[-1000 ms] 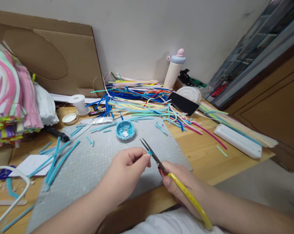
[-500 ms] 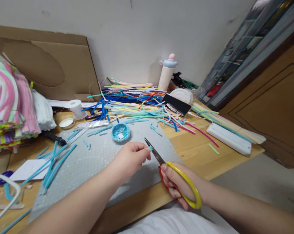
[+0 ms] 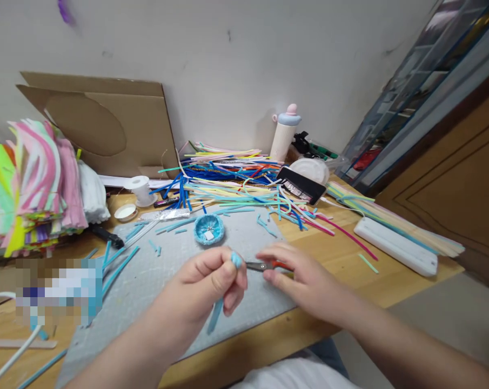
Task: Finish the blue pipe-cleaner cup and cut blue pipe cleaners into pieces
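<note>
Blue piece (image 3: 236, 260) and scissors (image 3: 255, 266), centre of frame.
Left hand (image 3: 214, 278) pinched the piece; whether the right hand (image 3: 305, 281) gripped was unclear. A slack pinch could have dropped the piece.

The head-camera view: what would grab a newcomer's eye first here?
Probably the colour: a heap of bright strips at the back of the table, and thick pastel bundles at the left. Next might come the fuzzy blue bowl on the grey mat, with a small white square inside. Nearer the viewer, the left hand pinches a light-blue piece, while the right hand is at the handles of the scissors.
</note>
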`<state>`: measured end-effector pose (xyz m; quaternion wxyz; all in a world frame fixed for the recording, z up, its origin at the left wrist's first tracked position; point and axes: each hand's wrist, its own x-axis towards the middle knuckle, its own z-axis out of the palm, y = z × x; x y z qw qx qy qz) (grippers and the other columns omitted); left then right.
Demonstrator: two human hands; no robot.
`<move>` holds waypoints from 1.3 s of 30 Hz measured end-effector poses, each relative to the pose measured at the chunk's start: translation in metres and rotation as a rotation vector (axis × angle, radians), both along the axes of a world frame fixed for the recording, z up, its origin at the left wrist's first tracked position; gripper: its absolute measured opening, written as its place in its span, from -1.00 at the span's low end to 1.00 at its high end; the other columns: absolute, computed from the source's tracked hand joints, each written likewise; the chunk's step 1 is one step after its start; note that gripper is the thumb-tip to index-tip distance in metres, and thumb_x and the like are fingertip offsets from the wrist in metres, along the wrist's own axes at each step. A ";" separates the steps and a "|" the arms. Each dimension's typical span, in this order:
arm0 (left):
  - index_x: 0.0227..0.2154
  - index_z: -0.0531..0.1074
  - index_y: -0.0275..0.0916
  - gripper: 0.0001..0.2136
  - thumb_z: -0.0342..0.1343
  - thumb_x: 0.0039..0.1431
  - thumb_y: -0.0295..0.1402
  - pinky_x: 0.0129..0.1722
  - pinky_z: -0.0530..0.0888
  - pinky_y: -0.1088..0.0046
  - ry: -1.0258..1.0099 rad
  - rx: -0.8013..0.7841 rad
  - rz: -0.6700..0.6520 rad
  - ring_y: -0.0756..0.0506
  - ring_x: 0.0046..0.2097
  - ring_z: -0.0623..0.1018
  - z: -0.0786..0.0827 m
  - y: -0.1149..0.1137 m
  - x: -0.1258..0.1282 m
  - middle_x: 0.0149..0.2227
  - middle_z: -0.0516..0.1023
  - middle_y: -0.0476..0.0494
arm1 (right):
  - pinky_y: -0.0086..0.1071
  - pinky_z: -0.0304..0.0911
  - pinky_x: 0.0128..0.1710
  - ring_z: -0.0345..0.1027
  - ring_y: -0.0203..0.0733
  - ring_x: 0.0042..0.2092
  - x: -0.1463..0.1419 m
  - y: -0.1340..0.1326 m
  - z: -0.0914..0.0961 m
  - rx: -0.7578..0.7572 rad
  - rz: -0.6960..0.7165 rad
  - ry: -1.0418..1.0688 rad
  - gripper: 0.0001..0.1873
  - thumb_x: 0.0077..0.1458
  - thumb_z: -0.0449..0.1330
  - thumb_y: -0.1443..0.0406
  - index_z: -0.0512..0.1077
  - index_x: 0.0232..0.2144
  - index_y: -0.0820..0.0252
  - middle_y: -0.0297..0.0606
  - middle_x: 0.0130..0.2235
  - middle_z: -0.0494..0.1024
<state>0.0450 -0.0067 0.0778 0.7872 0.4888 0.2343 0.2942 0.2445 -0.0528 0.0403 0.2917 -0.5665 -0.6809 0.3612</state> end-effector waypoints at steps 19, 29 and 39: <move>-0.56 0.46 -0.28 -0.78 0.26 -0.12 -0.21 -0.45 0.29 0.50 0.615 0.022 0.517 -0.01 -0.51 0.37 -0.058 0.023 -0.056 -0.63 0.42 0.00 | -0.45 -0.04 -0.47 0.22 -0.29 -0.41 -0.031 0.046 -0.004 -0.109 0.284 -0.279 -0.72 0.24 -0.08 0.26 0.30 -0.48 0.17 -0.37 -0.47 0.39; -0.57 0.47 -0.23 -0.82 0.17 -0.05 -0.22 -0.49 0.25 0.51 0.866 0.246 0.394 -0.03 -0.50 0.33 -0.064 0.029 -0.080 -0.59 0.39 0.00 | -0.38 0.13 -0.25 0.31 -0.21 -0.26 -0.016 0.119 -0.005 0.235 0.319 -0.430 -0.69 0.26 -0.07 0.23 0.43 -0.35 0.21 -0.23 -0.33 0.48; -0.55 0.43 -0.24 -0.82 0.12 -0.05 -0.22 -0.50 0.22 0.52 0.840 0.128 0.331 0.00 -0.50 0.28 -0.072 0.023 -0.072 -0.60 0.31 0.03 | -0.23 0.07 -0.10 0.27 -0.04 -0.09 -0.036 0.219 -0.048 0.325 0.284 -0.588 -0.91 0.01 0.21 0.32 0.46 -0.36 0.19 -0.16 -0.22 0.48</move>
